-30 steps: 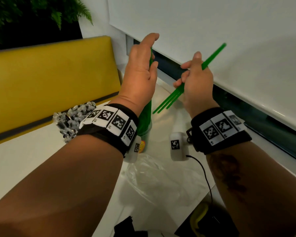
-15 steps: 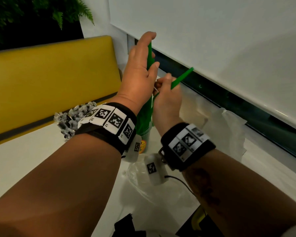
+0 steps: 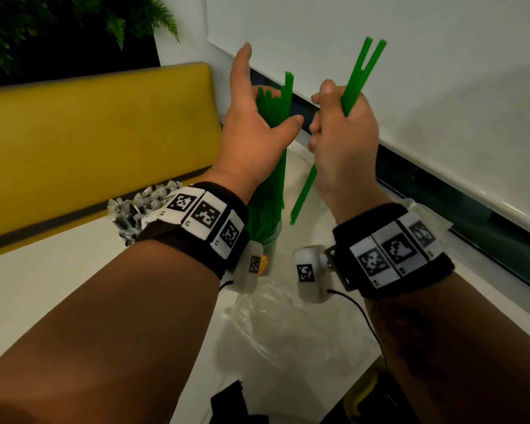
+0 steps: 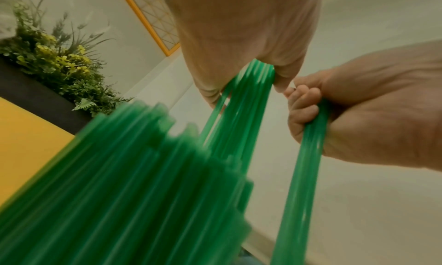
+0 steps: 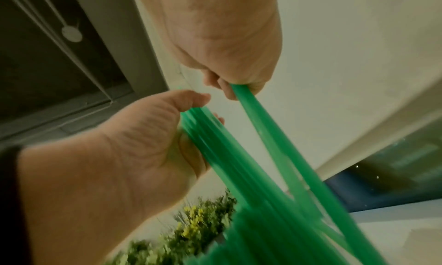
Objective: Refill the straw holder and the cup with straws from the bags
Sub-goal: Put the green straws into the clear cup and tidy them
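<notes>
straws [image 3: 349, 90], thin, green, translucent, long

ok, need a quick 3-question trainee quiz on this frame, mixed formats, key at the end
1. True or false: the right hand grips a few green straws that are lifted clear of the cup.
2. Multiple choice: what is the left hand doing?
A. resting flat on the table
B. cupping the bundle of straws standing in the cup, forefinger pointing up
C. pulling open the plastic bag
3. Fill in: the crumpled clear plastic bag lies on the white table, ______ the cup than the camera wearer's wrists are far from it: nearer the wearer or farther?

Key: 1 true; 2 B; 3 nearer the wearer.
</notes>
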The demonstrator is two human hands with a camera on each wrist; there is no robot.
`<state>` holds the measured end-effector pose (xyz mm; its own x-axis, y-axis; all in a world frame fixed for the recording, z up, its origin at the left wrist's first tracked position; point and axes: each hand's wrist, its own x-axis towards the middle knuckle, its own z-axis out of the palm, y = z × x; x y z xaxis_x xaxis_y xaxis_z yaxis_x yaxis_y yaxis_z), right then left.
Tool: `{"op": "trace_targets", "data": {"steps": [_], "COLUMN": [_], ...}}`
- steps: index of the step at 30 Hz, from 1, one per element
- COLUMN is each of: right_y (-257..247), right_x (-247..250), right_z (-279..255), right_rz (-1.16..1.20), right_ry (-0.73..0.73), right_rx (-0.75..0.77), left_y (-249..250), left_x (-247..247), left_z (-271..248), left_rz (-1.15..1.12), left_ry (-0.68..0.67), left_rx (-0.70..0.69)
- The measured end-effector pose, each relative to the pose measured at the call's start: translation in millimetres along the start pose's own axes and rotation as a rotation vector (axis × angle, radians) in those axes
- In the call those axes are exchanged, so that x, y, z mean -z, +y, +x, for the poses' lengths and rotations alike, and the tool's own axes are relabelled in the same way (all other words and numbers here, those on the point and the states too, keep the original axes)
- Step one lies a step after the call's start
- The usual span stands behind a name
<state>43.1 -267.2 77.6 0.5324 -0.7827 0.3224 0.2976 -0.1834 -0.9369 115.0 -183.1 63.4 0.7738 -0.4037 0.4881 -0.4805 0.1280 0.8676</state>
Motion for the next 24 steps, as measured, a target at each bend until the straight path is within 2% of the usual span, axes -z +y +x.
{"op": "trace_targets", "data": {"steps": [5, 9, 12, 16, 18, 21, 23, 24], "right_y": [-23.3, -24.3, -11.4, -1.8, -13.6, -41.5, -47.3, -41.9], "right_x": [5.3, 4.7, 1.7, -0.3, 2.1, 19.6, 35.4, 41.1], "right_z": [0.4, 0.9, -4.1, -10.1, -7.5, 13.7, 38.8, 50.3], "right_rz": [0.295, 0.394, 0.343, 0.304, 0.284, 0.252, 0.095, -0.083], "right_ry": [0.043, 0.104, 0.095, -0.015, -0.044, 0.006, 0.054, 0.055], "right_rx": [0.024, 0.07, 0.066, 0.075, 0.114, 0.203, 0.234, 0.218], "left_y": [4.0, 0.7, -1.5, -5.9, -8.0, -13.0, -17.9, -20.0], "left_x": [2.1, -1.9, -5.1, -9.4, -10.4, -8.7, -5.7, -4.7], "left_z": [2.9, 5.3, 4.3, -0.4, -2.4, -4.6, -7.8, -9.5], "left_rz": [0.016, 0.075, 0.104, 0.137, 0.149, 0.198, 0.25, 0.274], "left_ry": [-0.065, -0.122, -0.136, -0.19, -0.193, -0.148, -0.12, -0.105], "left_rx": [0.087, 0.153, 0.174, 0.181, 0.191, 0.232, 0.256, 0.26]}}
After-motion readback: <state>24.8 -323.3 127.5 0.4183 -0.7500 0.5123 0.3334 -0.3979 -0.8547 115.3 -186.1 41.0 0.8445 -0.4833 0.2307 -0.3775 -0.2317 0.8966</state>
